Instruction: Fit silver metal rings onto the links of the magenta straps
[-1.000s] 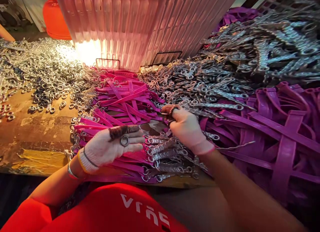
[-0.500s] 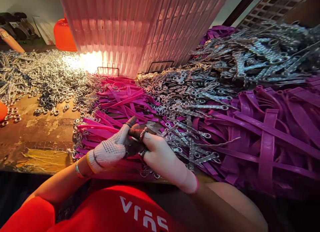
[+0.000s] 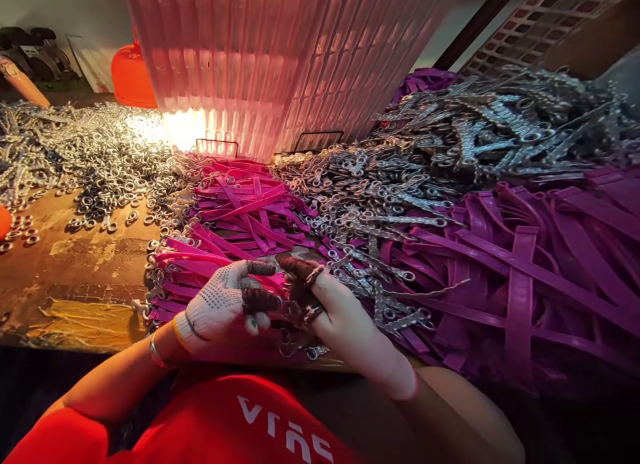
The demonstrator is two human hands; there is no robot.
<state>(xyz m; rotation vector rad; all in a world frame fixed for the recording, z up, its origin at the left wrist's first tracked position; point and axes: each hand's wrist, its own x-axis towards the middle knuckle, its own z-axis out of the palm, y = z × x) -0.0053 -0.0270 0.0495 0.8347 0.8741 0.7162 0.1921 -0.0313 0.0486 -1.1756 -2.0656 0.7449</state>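
Note:
My left hand [image 3: 227, 305], in a white dotted glove with dark-covered thumb and finger, is over the near edge of the bright pink straps [image 3: 185, 267]. Its thumb and forefinger point right with a gap between them, and I see nothing held there. Opposite it, my right hand [image 3: 343, 321], in a plain white glove with dark finger coverings, has its fingers curled inward. Whatever lies in those fingers is too dark to make out. The fingertips of the two hands are close but apart. Small metal links [image 3: 317, 352] lie just below the right hand.
Loose metal rings [image 3: 117, 191] spread over the wooden table [image 3: 55, 251] at left. Twisted metal strips [image 3: 500, 127] are heaped at the back right, above purple straps [image 3: 520, 284]. A ribbed translucent panel [image 3: 235, 57] stands behind, beside an orange lamp [image 3: 133, 77].
My hands, touching at the fingertips before, have drawn apart. The left thumb has lowered from pointing upward to pointing right, and the right hand has shifted slightly right. The view has tilted a little.

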